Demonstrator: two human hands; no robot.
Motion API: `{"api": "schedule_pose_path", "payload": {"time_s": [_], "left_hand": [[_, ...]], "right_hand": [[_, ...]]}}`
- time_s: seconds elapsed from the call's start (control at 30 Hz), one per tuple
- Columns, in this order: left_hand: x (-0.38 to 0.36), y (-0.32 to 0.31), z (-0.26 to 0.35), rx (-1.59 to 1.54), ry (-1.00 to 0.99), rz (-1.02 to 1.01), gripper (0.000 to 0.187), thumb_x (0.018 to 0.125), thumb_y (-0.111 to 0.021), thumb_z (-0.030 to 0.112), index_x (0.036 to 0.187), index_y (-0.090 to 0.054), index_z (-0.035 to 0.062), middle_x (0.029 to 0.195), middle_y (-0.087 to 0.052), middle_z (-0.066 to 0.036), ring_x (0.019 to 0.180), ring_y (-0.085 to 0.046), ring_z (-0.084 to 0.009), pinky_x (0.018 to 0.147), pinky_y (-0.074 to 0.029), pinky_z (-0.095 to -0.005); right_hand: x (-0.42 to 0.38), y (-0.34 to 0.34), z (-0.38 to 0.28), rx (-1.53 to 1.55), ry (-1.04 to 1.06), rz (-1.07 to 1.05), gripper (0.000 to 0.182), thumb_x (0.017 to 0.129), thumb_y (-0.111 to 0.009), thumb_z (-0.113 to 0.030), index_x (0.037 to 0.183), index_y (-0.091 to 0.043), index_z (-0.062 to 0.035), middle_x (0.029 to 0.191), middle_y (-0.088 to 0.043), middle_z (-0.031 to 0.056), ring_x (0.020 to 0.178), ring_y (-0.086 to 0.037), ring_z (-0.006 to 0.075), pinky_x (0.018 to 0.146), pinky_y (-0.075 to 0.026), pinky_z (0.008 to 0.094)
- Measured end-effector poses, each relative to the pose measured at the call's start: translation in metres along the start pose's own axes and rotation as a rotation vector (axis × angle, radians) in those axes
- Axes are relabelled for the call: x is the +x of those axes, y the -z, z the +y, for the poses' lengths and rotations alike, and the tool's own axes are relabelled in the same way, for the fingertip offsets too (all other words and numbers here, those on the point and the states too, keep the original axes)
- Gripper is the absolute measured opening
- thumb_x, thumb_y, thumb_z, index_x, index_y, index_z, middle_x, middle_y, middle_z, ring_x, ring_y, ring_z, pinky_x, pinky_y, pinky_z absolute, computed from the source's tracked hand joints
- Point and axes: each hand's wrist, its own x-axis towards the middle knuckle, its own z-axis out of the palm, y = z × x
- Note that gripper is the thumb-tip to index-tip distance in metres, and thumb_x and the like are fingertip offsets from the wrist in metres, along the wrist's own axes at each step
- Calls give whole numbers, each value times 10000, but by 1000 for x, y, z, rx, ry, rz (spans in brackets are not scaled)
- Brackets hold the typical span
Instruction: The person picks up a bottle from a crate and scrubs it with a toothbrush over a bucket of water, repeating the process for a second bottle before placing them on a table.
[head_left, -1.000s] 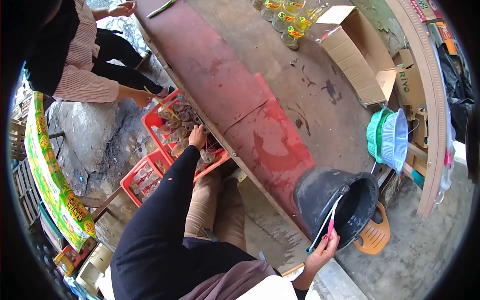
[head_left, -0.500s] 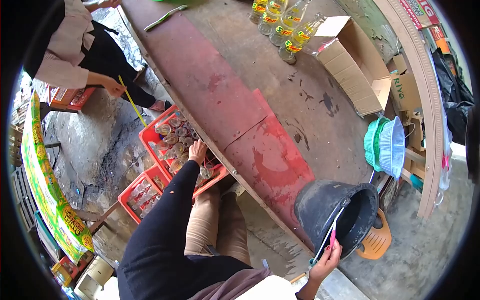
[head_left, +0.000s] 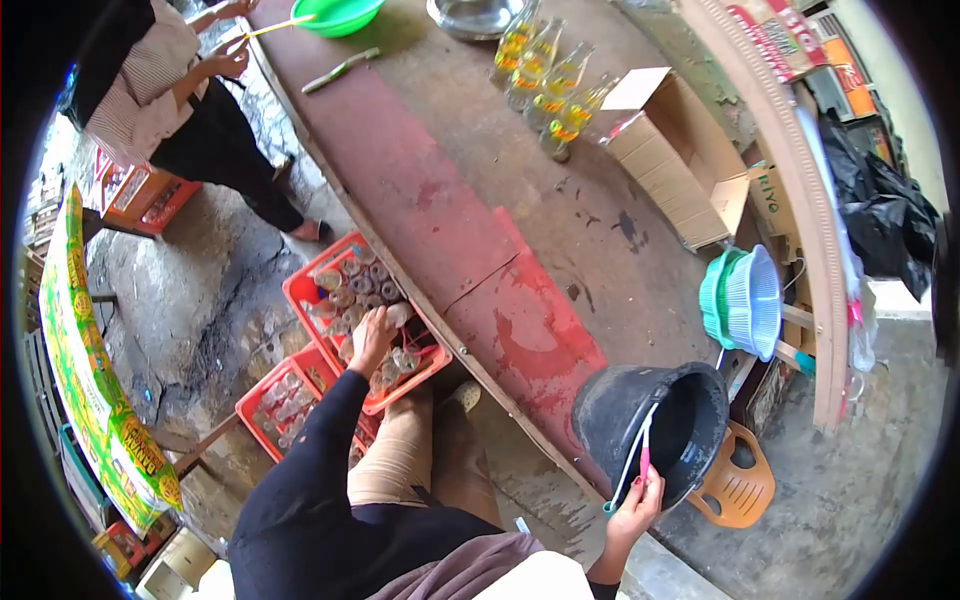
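My left hand (head_left: 370,341) reaches into a red plastic crate (head_left: 436,362) packed with clear glass bottles (head_left: 345,298). Its fingers are closed around one glass bottle (head_left: 399,314), which sticks up a little above the others. At the lower right, my right hand (head_left: 637,503) is closed on a slim pink-and-white stick (head_left: 645,458); the stick's upper end overlaps the side of a black bucket (head_left: 607,408). This bucket lies tipped at the table's near end, its mouth facing right.
A long wooden table (head_left: 450,200) bears labelled bottles (head_left: 545,100), a cardboard box (head_left: 670,165), a green basin (head_left: 340,18) and a metal bowl (head_left: 470,15). Another person (head_left: 190,110) stands left, holding a yellow stick (head_left: 280,27). A second bottle crate (head_left: 262,432) sits below; an orange stool (head_left: 745,485) is right.
The view has shifted. My left hand has moved slightly within the crate, where a bottle now shows at its fingers. The other person has raised the yellow stick from beside the crate toward the basin.
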Motion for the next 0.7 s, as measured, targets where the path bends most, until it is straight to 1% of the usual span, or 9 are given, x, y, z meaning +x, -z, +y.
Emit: {"api": "schedule_pose_path", "payload": {"time_s": [0.07, 0.13, 0.2, 0.27, 0.33, 0.43, 0.53, 0.6, 0.7], "left_hand": [[-6, 35, 21, -13, 35, 68, 299, 740, -701, 190, 938, -525, 50, 895, -594, -158, 901, -595, -354, 747, -493, -450], [-11, 69, 34, -41, 98, 40, 277, 744, -693, 184, 905, -512, 50, 872, -594, -168, 866, -599, -369, 728, -487, -457], [-12, 101, 46, -80, 67, 89, 268, 747, -686, 183, 890, -503, 50, 849, -596, -173, 831, -604, -379, 706, -482, -463], [-15, 135, 63, -45, 29, 127, 269, 749, -683, 184, 891, -502, 44, 820, -597, -174, 815, -606, -382, 690, -478, -465], [-11, 180, 96, -16, 93, 131, 253, 755, -680, 180, 879, -507, 43, 798, -603, -176, 808, -612, -381, 686, -476, -466], [-9, 222, 117, -70, 55, 254, 218, 766, -678, 162, 857, -518, 45, 774, -626, -183, 755, -625, -381, 664, -486, -457], [-7, 272, 155, -37, -31, 352, 229, 770, -685, 148, 837, -500, 30, 733, -600, -193, 700, -615, -384, 622, -475, -446], [-7, 302, 188, -46, -102, 413, 232, 780, -680, 147, 828, -491, 21, 729, -590, -199, 677, -602, -388, 604, -461, -444], [-3, 334, 235, -51, -177, 464, 221, 800, -682, 159, 818, -515, 15, 681, -576, -185, 648, -592, -380, 589, -455, -432]], "right_hand": [[0, -1, -1, 26, -6, 32, 228, 922, -502, -83, 1095, -602, 27, 912, -566, 183, 838, -574, 349, 745, -442, 412], [0, -2, 2, 13, 25, 55, 231, 914, -509, -80, 1101, -605, 15, 915, -571, 182, 852, -584, 354, 750, -447, 412], [2, -2, 0, 49, 54, 70, 245, 899, -514, -58, 1118, -605, 4, 935, -581, 181, 874, -591, 365, 766, -455, 420], [1, -2, 1, 67, 41, 70, 255, 896, -519, -46, 1134, -605, -11, 966, -593, 177, 896, -596, 369, 784, -461, 424], [1, -4, 8, 61, 38, 70, 290, 899, -543, -61, 1185, -587, -46, 1060, -613, 175, 974, -608, 367, 825, -478, 423], [1, -2, 8, 90, -3, 49, 305, 906, -552, -59, 1210, -579, -58, 1102, -623, 165, 986, -622, 356, 826, -491, 415], [1, 2, 7, 108, -29, 12, 344, 918, -556, -76, 1262, -553, -84, 1032, -633, 146, 897, -633, 328, 781, -493, 410], [1, 2, 12, 127, 18, 30, 376, 918, -565, -88, 1292, -525, -106, 883, -610, 113, 819, -620, 315, 732, -475, 426], [3, 5, 17, 196, 4, -24, 417, 920, -561, -87, 1325, -476, -133, 858, -599, 102, 805, -620, 309, 727, -471, 428]]}}
